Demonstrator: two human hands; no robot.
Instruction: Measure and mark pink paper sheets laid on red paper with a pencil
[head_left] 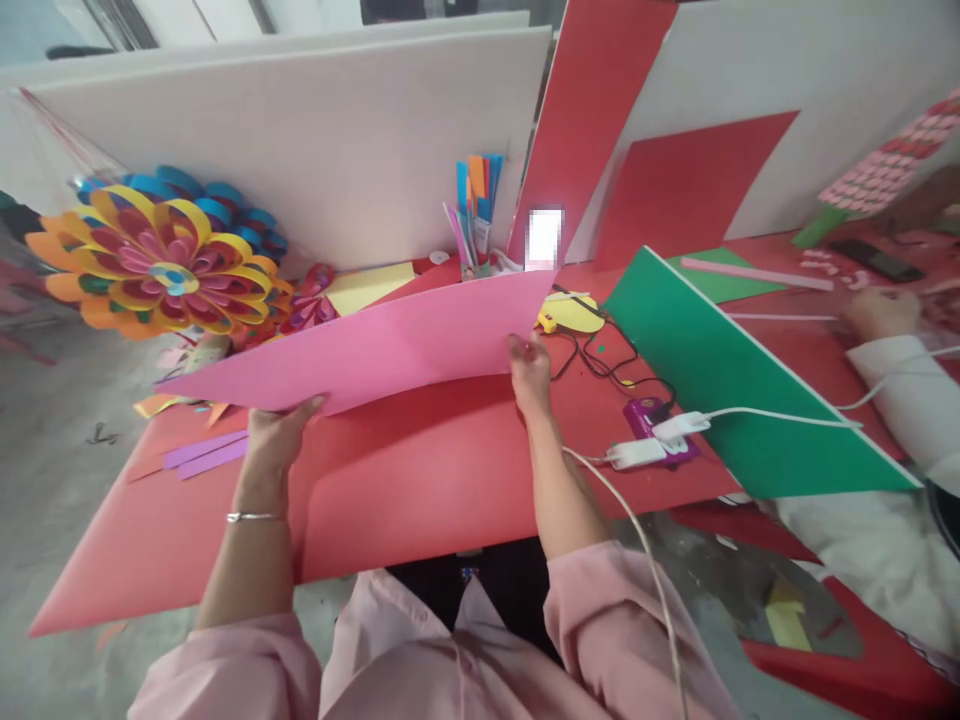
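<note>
1. Pink sheet: it is tilted between the 2 hands, at 12 o'clock from the person, over the tabletop. I cannot tell if its far edge touches anything.

2. The left hand is at the sheet's 7 o'clock, the right hand at its 4 o'clock. On each, the fingers are nearly closed, with the sheet's edge pinched against the thumb. If 1 pinch loosens, that end could drop.

3. The sheet looks thin and bows a little. If the hands come nearer together, or press unequally, I think it could crease between the 2 grips.

4. Its free end passes beyond the left hand, towards 9 o'clock. A swing to 10 o'clock could push the paper flower and bend its loops.

5. At 8 o'clock lie the purple strips, near the left hand. A low sweep could drag them off the tabletop.

6. The yellow tool is just at the right hand's 1 o'clock. A careless turn could knock it.

7. The white cable crosses the right sleeve. If the arm pulls back to 5 o'clock, it could catch and tug the power strip.
</note>
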